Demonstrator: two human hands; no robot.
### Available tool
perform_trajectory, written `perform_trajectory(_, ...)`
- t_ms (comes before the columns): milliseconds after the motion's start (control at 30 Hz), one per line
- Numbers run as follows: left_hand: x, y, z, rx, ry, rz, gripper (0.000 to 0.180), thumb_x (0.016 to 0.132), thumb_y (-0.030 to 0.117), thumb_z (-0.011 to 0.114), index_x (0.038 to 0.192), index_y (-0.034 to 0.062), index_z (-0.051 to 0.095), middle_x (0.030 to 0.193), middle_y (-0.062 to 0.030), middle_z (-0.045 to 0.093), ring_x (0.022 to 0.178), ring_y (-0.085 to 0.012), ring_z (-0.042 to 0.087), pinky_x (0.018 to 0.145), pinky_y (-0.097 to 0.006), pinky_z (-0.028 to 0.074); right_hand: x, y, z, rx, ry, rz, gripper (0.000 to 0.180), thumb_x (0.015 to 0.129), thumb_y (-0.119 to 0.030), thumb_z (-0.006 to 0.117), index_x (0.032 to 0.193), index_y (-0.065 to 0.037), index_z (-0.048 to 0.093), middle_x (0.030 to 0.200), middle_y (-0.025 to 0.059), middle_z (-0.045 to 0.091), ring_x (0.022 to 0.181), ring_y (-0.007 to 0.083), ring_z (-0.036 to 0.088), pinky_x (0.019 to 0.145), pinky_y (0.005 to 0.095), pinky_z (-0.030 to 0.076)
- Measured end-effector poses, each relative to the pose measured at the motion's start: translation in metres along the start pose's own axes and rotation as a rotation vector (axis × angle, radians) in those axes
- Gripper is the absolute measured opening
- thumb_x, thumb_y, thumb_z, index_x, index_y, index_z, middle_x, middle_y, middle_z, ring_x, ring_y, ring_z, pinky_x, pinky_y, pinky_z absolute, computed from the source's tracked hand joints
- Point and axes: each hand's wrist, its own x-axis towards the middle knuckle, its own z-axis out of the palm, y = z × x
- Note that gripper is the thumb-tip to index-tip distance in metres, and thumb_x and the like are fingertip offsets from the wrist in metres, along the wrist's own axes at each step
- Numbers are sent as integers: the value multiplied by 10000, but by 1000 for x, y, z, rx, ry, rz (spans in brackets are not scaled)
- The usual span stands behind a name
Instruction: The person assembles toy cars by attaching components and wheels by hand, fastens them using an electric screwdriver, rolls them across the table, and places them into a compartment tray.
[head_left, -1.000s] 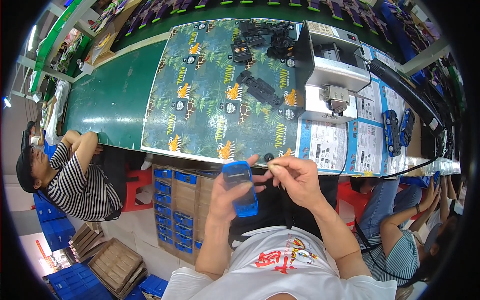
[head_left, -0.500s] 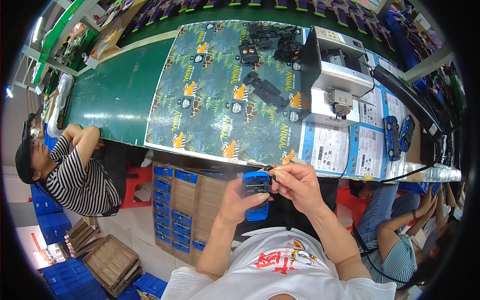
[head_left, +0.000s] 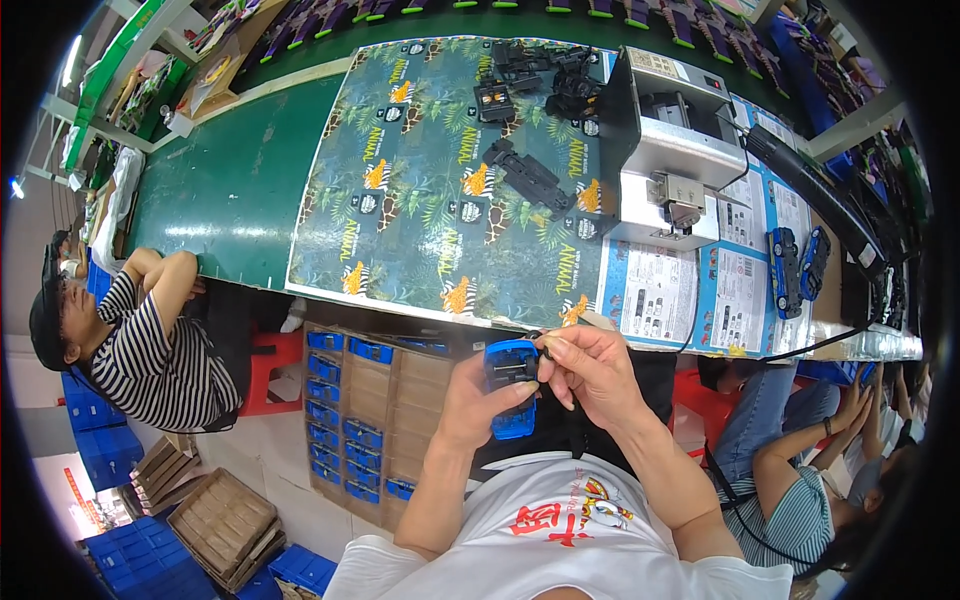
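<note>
at lower centre, the left hand [head_left: 466, 402] is clasping a blue shell [head_left: 513, 424], seemingly steadying it while the right hand [head_left: 600, 376] is pinching a black piece [head_left: 542, 346].

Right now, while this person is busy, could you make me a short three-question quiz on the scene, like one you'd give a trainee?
1. Multiple choice. In the grip of the left hand is:
A) a wooden tray
B) a blue toy car shell
C) a red chair

2. True or false? The right hand is at the right edge of that shell.

3. Fill in the number. On the table, ___ blue toy cars lie to the right of the metal machine.

Key: 1. B; 2. True; 3. two
</note>
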Motion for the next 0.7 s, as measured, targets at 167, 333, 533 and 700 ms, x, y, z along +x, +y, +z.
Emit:
perform_trajectory(167,2,8,2,1,28,3,396,796,23,762,1165,-3,621,992,-73,685,869,-156,657,785,-292,530,3,-2,6,-163,56,-26,247,957,-122,636,1147,35,647,796,96,685,647,125,664,516,220,537)
perform_trajectory(333,3,15,6,-7,37,-32,380,781,-3,759,1138,11,631,991,-62,692,874,-148,662,791,-295,546,5,-9,2,-237,-33,-75,303,899,-33,688,1189,35,634,817,86,688,675,123,670,531,226,550)
perform_trajectory(533,2,12,7,-24,43,-55,404,769,-13,761,1151,13,631,996,-64,693,866,-153,668,781,-296,552,5,-8,-2,-292,-48,-74,297,920,-68,670,1198,32,634,820,99,694,660,123,660,526,231,547)
perform_trajectory(700,2,11,8,2,34,-51,424,769,-17,761,1170,13,627,1006,-62,693,882,-144,661,794,-294,548,6,-12,-3,-162,-23,-23,258,987,-201,598,1094,26,658,807,121,702,627,133,656,511,246,535)
